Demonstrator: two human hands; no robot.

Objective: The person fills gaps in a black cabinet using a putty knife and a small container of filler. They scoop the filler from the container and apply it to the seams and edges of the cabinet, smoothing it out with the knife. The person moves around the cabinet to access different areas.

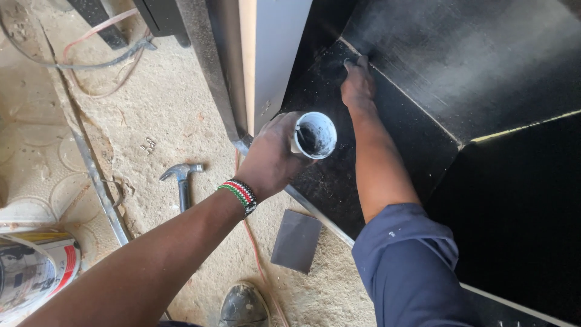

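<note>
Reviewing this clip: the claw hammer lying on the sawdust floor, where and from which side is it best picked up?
Grip the hammer by its dark handle, the long narrow part running from the head toward the camera wearer. Coming from above at the handle's lower end looks best: the metal head with its claw lies at the far end, and the handle lies flat on the floor with open sawdust on both sides.

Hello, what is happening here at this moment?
A person leans into a black cabinet. The left hand holds a small white cup with dark paste inside. The right hand presses into the inner corner seam. On the sawdust floor lie a hammer and a grey sanding sheet.
</note>
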